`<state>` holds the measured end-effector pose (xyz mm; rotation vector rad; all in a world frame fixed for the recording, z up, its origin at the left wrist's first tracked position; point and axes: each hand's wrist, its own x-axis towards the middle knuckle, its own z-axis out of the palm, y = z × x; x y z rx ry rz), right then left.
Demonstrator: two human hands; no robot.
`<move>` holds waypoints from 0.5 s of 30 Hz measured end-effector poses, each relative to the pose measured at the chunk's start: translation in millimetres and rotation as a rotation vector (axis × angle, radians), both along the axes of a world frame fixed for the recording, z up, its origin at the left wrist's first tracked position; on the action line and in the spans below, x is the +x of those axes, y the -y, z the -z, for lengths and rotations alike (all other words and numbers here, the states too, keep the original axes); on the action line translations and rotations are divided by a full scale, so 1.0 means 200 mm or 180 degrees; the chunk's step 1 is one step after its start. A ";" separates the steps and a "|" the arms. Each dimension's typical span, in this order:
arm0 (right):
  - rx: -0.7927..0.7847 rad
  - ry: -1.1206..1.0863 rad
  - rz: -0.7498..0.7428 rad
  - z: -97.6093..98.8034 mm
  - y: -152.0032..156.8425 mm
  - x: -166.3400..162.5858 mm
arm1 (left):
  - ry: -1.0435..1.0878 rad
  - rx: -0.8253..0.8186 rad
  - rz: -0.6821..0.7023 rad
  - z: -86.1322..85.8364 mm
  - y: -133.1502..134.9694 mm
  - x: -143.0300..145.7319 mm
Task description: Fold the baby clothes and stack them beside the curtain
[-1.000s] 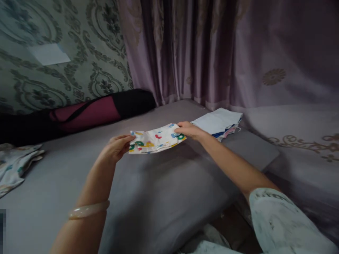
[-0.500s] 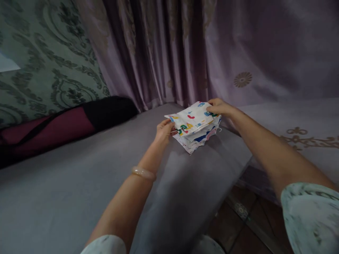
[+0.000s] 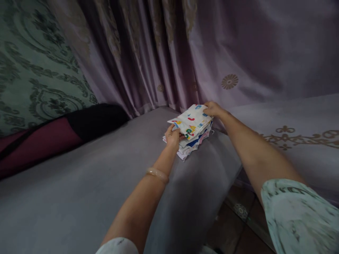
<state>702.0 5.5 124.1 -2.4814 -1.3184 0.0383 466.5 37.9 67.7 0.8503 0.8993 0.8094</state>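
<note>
A white cloth [image 3: 189, 118] printed with coloured shapes lies folded on top of a stack of cloths [image 3: 194, 142]. My left hand [image 3: 173, 135] grips the printed cloth's near left edge, thumb on top and fingers underneath. At its far right corner my right hand [image 3: 212, 109] pinches the same cloth. Lower layers of white, blue and pink stick out below on the near side, with a loose thread at the right. The stack rests near the far corner of the grey padded surface [image 3: 92, 197].
A long maroon and black bag [image 3: 87, 123] lies along the left edge by the green patterned wall [image 3: 34, 70]. Purple curtains [image 3: 148, 53] hang behind. A pale bed side with gold pattern [image 3: 299, 130] stands at right, above a dark tiled floor [image 3: 238, 225].
My left hand has moved right and slightly under the printed cloth, shifting its near left edge over the stack. My right hand keeps its corner. The view has turned slightly right.
</note>
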 end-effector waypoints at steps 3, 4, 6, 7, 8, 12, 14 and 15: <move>-0.0034 0.0085 0.0023 0.05 -0.01 0.02 | -0.0060 -0.0084 -0.0025 0.03 0.00 0.01; -0.0038 0.0147 0.0034 0.07 -0.02 0.02 | -0.0092 -0.0099 -0.0033 0.05 -0.01 0.01; -0.0046 0.0261 0.0079 0.11 -0.02 0.02 | -0.0154 -0.0103 -0.0027 0.07 -0.01 0.01; -0.0055 0.0292 0.0099 0.12 -0.02 0.02 | -0.0187 -0.0098 -0.0016 0.08 -0.01 0.01; -0.0064 0.0303 0.0126 0.14 -0.02 0.01 | -0.0218 -0.0085 -0.0004 0.10 -0.01 0.01; -0.0094 0.0279 0.0333 0.20 -0.02 0.01 | -0.0260 0.0027 -0.0010 0.13 -0.01 0.01; -0.0098 0.0308 0.0386 0.25 -0.02 0.01 | -0.0234 0.0182 0.0010 0.14 0.00 0.01; -0.0081 0.0342 0.0392 0.27 -0.02 0.01 | -0.0245 0.0287 0.0046 0.15 0.01 0.01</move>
